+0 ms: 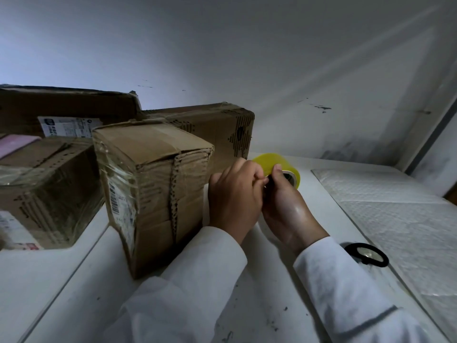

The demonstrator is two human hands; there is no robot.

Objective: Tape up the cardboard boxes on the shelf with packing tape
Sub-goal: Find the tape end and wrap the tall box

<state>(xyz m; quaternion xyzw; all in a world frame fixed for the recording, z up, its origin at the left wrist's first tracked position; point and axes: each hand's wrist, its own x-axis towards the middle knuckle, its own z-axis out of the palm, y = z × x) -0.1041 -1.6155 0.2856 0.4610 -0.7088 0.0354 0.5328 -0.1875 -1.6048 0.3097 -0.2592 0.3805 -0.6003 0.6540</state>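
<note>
A yellow roll of packing tape [269,161] is held just right of a tall cardboard box [153,184] that stands on the white shelf [284,305]. My right hand [289,209] grips the roll with its fingers in the core. My left hand [235,194] is curled against the roll's near edge, fingertips pinching at the tape there. The loose end of the tape is hidden by my fingers. The box carries old clear tape and a barcode label on its left face.
More cardboard boxes stand behind and left: one at the back [217,127], one at far left [47,184], a long one [66,107] against the wall. Black-handled scissors [367,254] lie right of my right sleeve. A bubble-wrap sheet [395,219] covers the right side.
</note>
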